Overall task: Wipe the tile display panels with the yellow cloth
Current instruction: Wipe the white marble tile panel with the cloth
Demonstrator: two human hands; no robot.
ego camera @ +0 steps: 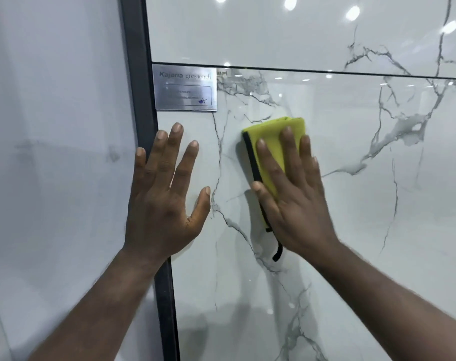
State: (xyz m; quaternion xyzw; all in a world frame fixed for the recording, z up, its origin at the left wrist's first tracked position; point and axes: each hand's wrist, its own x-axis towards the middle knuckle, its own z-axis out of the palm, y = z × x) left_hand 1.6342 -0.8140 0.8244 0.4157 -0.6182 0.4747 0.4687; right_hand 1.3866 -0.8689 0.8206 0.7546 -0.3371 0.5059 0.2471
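Observation:
A glossy white marble-look tile panel (378, 204) with grey veins stands upright in front of me. My right hand (294, 194) presses a folded yellow cloth (273, 136) flat against it with straight fingers; the cloth has a black edge and a black loop hanging below my palm. My left hand (164, 194) lies flat and spread on the panel's left side, its outer fingers over the dark frame (141, 100). Another veined tile (273, 29) sits above a thin dark joint.
A silver brand plate (185, 88) is fixed at the lower tile's top left corner, just above my left hand. Left of the dark frame stands a plain pale panel (57, 152). Ceiling lights reflect in the upper tile.

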